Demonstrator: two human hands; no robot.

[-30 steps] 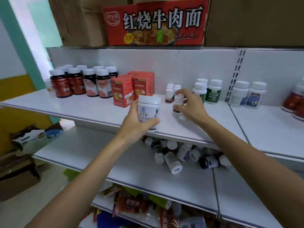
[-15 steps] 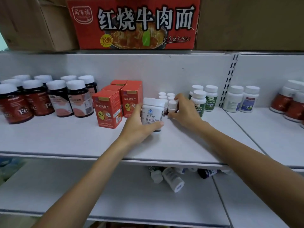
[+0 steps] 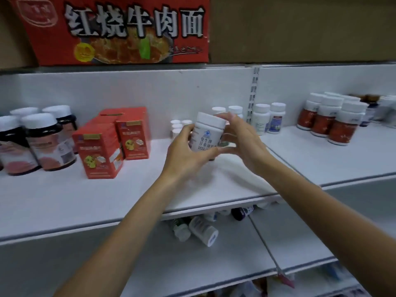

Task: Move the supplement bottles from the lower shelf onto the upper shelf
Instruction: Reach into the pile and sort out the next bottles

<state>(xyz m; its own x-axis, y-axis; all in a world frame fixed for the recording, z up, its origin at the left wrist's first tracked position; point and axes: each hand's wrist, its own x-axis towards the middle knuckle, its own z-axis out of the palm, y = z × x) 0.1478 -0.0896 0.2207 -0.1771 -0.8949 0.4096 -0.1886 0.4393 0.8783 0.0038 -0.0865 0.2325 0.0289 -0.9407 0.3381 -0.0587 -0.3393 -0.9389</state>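
My left hand (image 3: 186, 155) grips a white supplement bottle (image 3: 206, 133) with a blue logo, held tilted just above the upper shelf (image 3: 85, 200). My right hand (image 3: 242, 142) cups the bottle's right side with spread fingers; its index finger touches the cap and its thumb reaches toward the base. Behind the held bottle stand several small white-capped bottles (image 3: 177, 125). On the lower shelf (image 3: 150, 264), several bottles (image 3: 203, 231) lie on their sides, partly hidden under the upper shelf's edge.
Dark bottles (image 3: 42, 142) and red boxes (image 3: 98, 151) stand at the left of the upper shelf. White bottles (image 3: 269, 118) and red-labelled bottles (image 3: 342, 125) stand at the right. A red noodle carton (image 3: 120, 31) sits overhead.
My right hand has let go of the small bottle at the back and come to the white bottle. My left hand has lifted and tilted that bottle. The view has shifted left.
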